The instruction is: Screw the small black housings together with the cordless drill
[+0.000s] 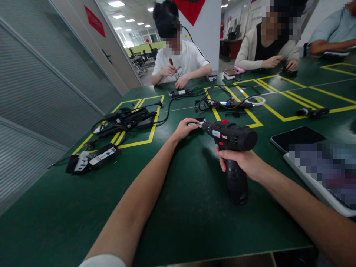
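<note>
Facing the left grip [184,129] (hold unclear), the cordless drill [232,136] is clamped around its handle [236,183] by the right grip [241,160].

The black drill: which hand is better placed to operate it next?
Probably the right hand: it grips the handle of the black drill, while the left hand is forward, near the chuck.

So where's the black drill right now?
In the head view, the black drill is right of centre above the green table, gripped in the right hand, its front end by the left hand.
</note>
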A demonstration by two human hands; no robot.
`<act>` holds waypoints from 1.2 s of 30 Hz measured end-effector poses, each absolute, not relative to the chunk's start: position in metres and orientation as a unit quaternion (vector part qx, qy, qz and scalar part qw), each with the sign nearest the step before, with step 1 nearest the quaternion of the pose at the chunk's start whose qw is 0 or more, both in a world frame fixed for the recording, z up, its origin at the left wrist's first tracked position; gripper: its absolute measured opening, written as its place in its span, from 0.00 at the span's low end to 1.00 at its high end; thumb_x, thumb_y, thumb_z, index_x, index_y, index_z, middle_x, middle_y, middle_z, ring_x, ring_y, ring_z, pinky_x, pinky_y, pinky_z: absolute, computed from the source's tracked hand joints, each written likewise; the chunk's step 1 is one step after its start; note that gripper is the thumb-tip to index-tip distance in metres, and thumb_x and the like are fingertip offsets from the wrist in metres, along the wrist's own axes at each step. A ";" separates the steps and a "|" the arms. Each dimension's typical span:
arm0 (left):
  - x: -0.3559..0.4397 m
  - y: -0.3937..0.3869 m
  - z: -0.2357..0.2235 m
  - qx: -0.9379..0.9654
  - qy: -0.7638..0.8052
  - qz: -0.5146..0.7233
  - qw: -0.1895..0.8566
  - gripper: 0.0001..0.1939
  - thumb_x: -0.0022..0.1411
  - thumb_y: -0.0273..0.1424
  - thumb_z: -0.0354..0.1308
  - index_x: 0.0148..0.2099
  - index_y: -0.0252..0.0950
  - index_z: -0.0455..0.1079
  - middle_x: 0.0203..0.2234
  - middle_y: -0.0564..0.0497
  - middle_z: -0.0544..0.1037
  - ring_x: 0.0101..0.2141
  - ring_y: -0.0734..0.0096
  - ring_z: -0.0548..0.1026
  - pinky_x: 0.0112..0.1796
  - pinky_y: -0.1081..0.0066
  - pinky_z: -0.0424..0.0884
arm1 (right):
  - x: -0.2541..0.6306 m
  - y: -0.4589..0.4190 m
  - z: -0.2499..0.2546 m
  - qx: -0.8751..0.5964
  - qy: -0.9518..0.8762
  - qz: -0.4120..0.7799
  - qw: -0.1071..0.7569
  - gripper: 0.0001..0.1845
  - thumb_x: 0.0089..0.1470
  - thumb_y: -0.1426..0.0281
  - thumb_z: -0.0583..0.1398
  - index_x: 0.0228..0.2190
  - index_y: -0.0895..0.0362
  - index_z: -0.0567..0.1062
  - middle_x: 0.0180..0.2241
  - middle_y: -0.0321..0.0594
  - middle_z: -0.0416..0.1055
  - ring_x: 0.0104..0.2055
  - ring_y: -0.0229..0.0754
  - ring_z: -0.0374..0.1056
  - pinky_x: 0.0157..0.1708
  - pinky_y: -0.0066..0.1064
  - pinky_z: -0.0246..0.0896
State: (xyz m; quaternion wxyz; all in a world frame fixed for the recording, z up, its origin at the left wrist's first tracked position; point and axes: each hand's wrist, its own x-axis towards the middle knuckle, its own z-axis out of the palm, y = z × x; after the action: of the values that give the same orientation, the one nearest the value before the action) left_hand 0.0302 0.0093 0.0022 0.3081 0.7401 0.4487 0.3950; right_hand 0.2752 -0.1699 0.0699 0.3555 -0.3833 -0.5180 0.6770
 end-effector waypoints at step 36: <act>0.029 0.011 0.000 0.746 0.438 0.400 0.304 0.15 0.54 0.37 0.62 0.43 0.38 0.77 0.43 0.48 0.79 0.47 0.62 0.73 0.54 0.62 0.64 | 0.273 -0.170 0.070 -0.387 -0.532 0.663 0.357 0.08 0.52 0.65 0.62 0.31 0.56 0.71 0.17 0.35 0.70 0.20 0.38 0.64 0.26 0.32 0.58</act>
State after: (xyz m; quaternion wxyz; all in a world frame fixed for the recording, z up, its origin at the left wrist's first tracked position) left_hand 0.0293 0.0112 0.0002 0.3036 0.7459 0.4376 0.4000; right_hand 0.2728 -0.1696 0.0700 0.3573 -0.3872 -0.5323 0.6626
